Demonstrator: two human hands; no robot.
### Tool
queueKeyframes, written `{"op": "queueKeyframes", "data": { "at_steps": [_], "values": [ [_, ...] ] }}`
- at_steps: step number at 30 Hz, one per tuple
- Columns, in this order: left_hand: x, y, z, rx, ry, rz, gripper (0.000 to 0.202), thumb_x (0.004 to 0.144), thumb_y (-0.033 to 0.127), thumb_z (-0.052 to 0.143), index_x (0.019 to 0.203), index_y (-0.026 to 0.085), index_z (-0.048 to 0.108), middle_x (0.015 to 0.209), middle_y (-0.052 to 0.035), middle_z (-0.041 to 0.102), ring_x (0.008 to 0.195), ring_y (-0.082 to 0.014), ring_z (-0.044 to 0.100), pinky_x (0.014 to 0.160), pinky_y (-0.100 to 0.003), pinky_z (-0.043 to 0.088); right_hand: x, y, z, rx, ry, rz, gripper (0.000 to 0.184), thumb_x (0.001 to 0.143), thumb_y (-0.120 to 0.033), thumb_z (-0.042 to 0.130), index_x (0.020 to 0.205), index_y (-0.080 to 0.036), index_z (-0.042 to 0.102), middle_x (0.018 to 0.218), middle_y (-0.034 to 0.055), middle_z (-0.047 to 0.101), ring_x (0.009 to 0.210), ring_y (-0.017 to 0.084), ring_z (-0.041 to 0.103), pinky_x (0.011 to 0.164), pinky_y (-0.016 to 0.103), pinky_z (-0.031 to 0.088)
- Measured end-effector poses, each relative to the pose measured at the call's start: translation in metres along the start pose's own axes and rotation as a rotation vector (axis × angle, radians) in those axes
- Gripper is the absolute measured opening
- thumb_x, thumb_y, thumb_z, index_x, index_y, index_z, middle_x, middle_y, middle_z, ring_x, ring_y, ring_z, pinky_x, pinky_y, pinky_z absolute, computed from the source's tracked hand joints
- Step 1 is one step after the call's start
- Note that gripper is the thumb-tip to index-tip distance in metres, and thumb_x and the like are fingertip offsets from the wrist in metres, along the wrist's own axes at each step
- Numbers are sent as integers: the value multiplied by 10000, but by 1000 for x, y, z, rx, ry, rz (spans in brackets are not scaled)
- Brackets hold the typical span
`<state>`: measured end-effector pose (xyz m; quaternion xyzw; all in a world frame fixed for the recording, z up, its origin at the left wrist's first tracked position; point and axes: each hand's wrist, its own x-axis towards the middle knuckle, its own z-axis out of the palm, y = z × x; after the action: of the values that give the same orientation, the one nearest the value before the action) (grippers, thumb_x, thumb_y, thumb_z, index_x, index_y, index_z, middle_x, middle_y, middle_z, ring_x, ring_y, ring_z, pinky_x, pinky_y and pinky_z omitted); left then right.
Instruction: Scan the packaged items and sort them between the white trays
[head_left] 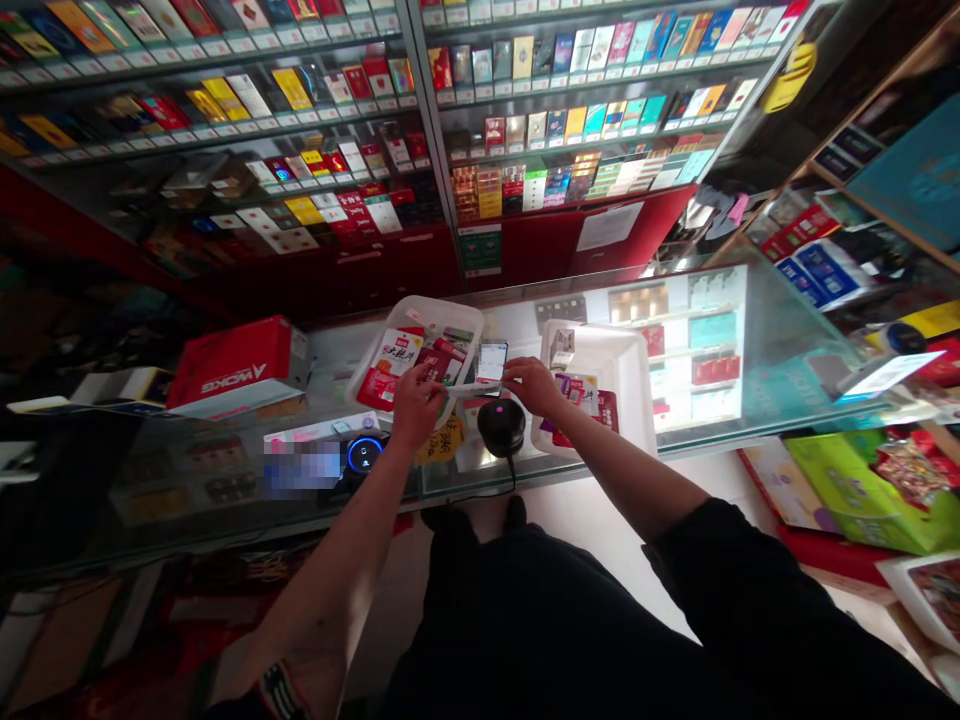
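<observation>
A person looks down at a glass shop counter (795,350) that runs from left to right. Near the middle of the counter, between two white trays, a phone (493,362) with a lit screen sits tilted toward the person. The right hand (531,386) is partly curled, its fingertips at the phone's right edge; whether they grip it or only touch it, I cannot tell. The left hand (417,405) is half closed over the near right corner of the left tray (459,316), just above red packets (381,392); I cannot tell whether it has hold of anything. The right tray (624,362) has a small white box (562,346) at its far left corner and red and purple packets (583,400) along its near side. Toward the counter's near edge, just below the phone, stands a round black device (501,426) with a cable. To its left are a yellow sign (444,440) and a device with a glowing blue ring (365,455). A red box (229,370) stands toward the counter's left end.
</observation>
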<state>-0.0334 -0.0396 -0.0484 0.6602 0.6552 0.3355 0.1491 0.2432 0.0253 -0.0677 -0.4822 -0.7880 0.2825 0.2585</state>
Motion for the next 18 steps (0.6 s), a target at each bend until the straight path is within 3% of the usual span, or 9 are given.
{"op": "queueKeyframes", "data": {
  "at_steps": [3,10,18],
  "values": [
    [0,-2,1,-16,2,5,76,851,236,725,830,234,799,1452,-114,650,1369,-342,572,1219,-541,407,-1,-1,-1,-9,-13,-16,192,867,-85,740,948,-212,859,1227,101,797,1167,257,700,1105,425,464],
    [11,3,-3,-52,-13,53,108,883,262,709,864,216,805,1453,-137,640,1395,-351,547,1239,-540,383,-8,-12,-10,76,107,66,138,906,-142,734,908,-228,842,1173,89,798,1129,252,703,1078,439,491],
    [16,44,1,-60,-16,90,114,907,269,700,919,209,797,1449,-128,651,1394,-344,558,1231,-539,407,-27,-3,-39,121,204,95,111,927,-209,715,917,-220,825,1183,100,795,1094,250,720,1062,435,527]
  ]
}}
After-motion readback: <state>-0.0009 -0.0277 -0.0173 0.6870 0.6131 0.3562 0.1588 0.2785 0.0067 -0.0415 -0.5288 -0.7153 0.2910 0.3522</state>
